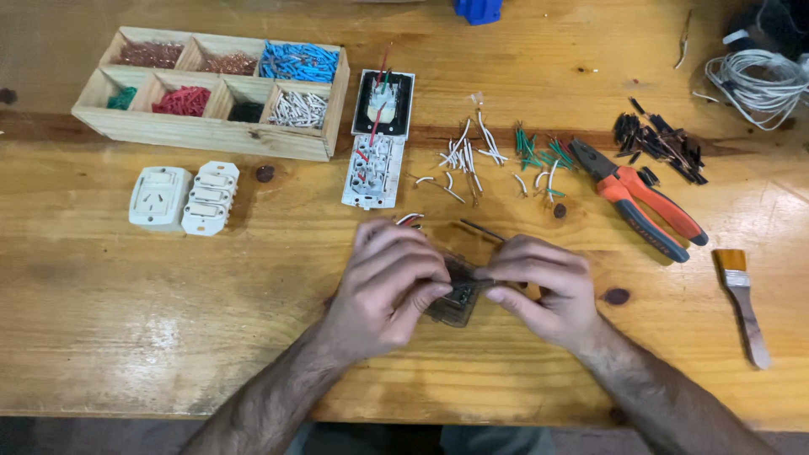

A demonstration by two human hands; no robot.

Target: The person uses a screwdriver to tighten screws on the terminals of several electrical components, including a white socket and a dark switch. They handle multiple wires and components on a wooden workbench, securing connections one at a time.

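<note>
Two bare hands meet over the near middle of a wooden workbench [126,337], seen from above. The left hand [383,282] and the right hand [543,286] close together on a small dark, partly clear electrical module [455,299], pinching it from both sides just above the wood. A thin dark wire [482,229] pokes out just beyond the fingers. Farther off, in the middle, lie an opened white switch unit [371,173] and loose white wire pieces [463,156], with green wire pieces [535,152] beside them. Orange-handled pliers [645,202] and a small brush [746,307] lie to the right. At far left sits a wooden compartment tray [211,131] of coloured bits, with two white switch blocks [185,198] near it.
</note>
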